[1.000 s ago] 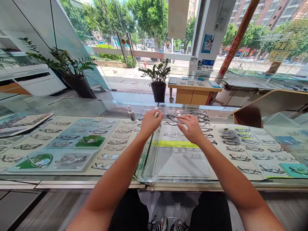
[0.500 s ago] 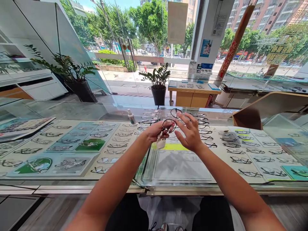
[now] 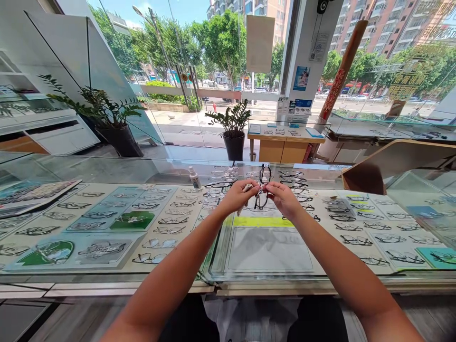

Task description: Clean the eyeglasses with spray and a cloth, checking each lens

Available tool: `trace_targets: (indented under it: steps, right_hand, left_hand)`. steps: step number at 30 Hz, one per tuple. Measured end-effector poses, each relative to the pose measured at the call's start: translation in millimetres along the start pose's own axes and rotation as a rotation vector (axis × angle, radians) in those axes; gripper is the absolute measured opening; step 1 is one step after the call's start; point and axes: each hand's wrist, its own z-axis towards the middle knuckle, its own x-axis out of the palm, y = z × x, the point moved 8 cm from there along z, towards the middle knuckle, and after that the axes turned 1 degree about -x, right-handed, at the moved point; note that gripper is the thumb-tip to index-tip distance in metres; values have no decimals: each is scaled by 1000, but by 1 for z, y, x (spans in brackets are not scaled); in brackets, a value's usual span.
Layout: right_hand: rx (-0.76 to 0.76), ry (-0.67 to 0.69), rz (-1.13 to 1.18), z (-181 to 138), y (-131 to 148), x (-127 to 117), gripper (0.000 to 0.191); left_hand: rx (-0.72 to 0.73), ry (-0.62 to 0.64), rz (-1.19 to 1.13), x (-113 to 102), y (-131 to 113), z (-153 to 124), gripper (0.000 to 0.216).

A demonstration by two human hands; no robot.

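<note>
A pair of black-rimmed eyeglasses [image 3: 261,173] is held up over the glass counter, turned so that one lens is above the other. On its left side, my left hand [image 3: 239,195] is closed on the frame, with a whitish cloth [image 3: 247,188] bunched in the same hand. My right hand [image 3: 284,197] pinches the eyeglasses near the middle from the right. The fingertips of both hands nearly meet there. Beyond my left hand, a small white bottle [image 3: 194,177] stands on the counter.
Rows of eyeglasses fill the glass display counter [image 3: 270,274] on both sides. A booklet [image 3: 35,195] lies at the left and a brown wooden stand [image 3: 366,171] at the right. Potted plants [image 3: 233,145] and a low cabinet [image 3: 288,149] are beyond the counter.
My right hand has come in from spread fingers to a pinch on the eyeglasses. The eyeglasses have turned more upright, and the cloth is drawn up into my left hand.
</note>
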Motion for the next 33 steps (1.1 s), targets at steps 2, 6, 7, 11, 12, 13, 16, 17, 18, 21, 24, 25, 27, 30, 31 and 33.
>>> trace_targets:
  steps: [2,6,7,11,12,13,16,17,18,21,24,25,27,30,31,33]
  right_hand:
    - [35,0,42,0,1,-3,30]
    - [63,38,37,2,7,-11,27]
    - [71,61,27,2,8,-12,25]
    - [84,137,-48,5,9,-15,23]
    - [88,152,-70,5,8,-16,23]
    - [99,168,-86,5,7,-16,24]
    - [152,227,-82,2,3,-11,27]
    - [167,246,-58,0,3,-9,28]
    - [179,266,-29,-2,3,-6,28]
    - [181,307,56,-7,9,0,28]
    - [152,305,88,-9,17,0,29]
    - [136,296,96,-9,20,-1,29]
    - [102,278,113,-7,26,-3,30]
    - [58,251,121,-6,30,-5,31]
    - [49,247,119,-6,31,-5,31]
    - [34,254,120,-6,32,-3,29]
  left_hand:
    - [-20,-13,-9,-3,3,2,43]
    - [41,-202,174,-26,2,4,35]
    - [80,-273,258,-34,-1,3,32]
    - [176,-461,538,-53,-14,-6,28]
    - [178,-482,577,-56,-15,-8,29]
    - [175,-498,604,-57,-16,-10,30]
    - [165,-527,649,-59,-19,-13,34]
    - [166,-535,653,-60,-20,-13,35]
    - [171,-545,654,-60,-21,-14,35]
    - [188,-577,656,-61,-25,-15,34]
    - [179,-671,670,-64,-30,-20,32]
    - [179,-709,670,-65,-33,-23,30]
    - [214,-695,664,-56,-37,-25,27]
    - [340,-355,687,-13,-41,-18,28]
    - [375,-224,708,3,-41,-17,30]
    - [406,-60,757,26,-37,-18,32]
